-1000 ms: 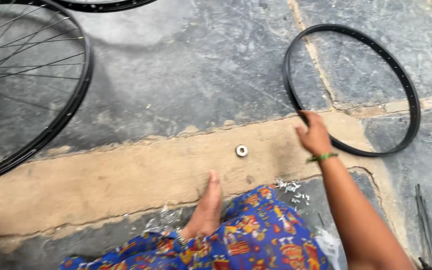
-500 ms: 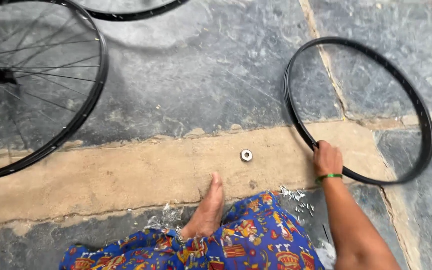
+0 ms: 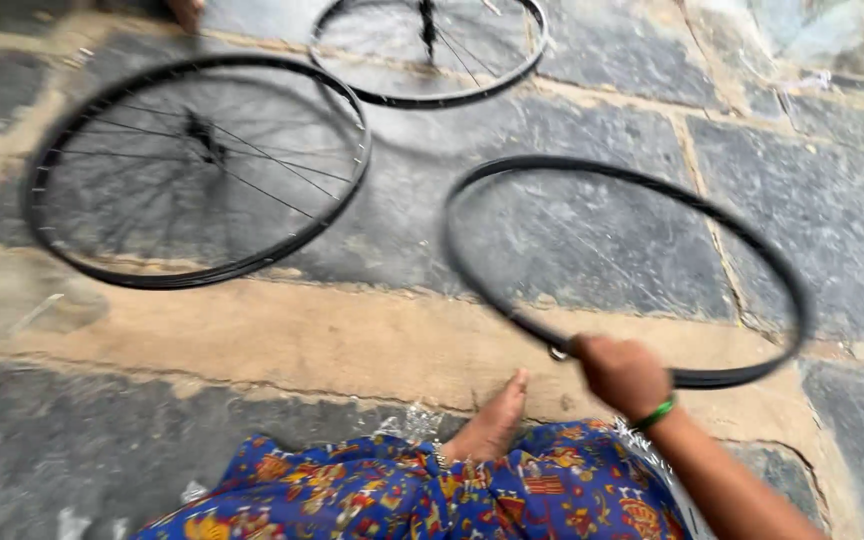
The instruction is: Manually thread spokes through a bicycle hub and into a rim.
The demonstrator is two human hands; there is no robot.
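My right hand (image 3: 620, 372) grips the near edge of a bare black bicycle rim (image 3: 752, 240) that has no spokes and lies over the stone floor in front of me. A green band circles that wrist. A small metal nut (image 3: 557, 353) lies on the floor, partly hidden behind the rim just left of my hand. My bare foot (image 3: 492, 425) and blue patterned clothing (image 3: 432, 490) are at the bottom of the head view. My left hand is out of sight.
A spoked black wheel (image 3: 197, 170) lies on the floor to the left. A second spoked wheel (image 3: 430, 50) lies farther back at the top. The floor is grey stone slabs with a tan band (image 3: 252, 330) running across.
My right hand closed on the rim's near edge and pulled the rim leftward toward me. The view swung, bringing both spoked wheels more fully into sight.
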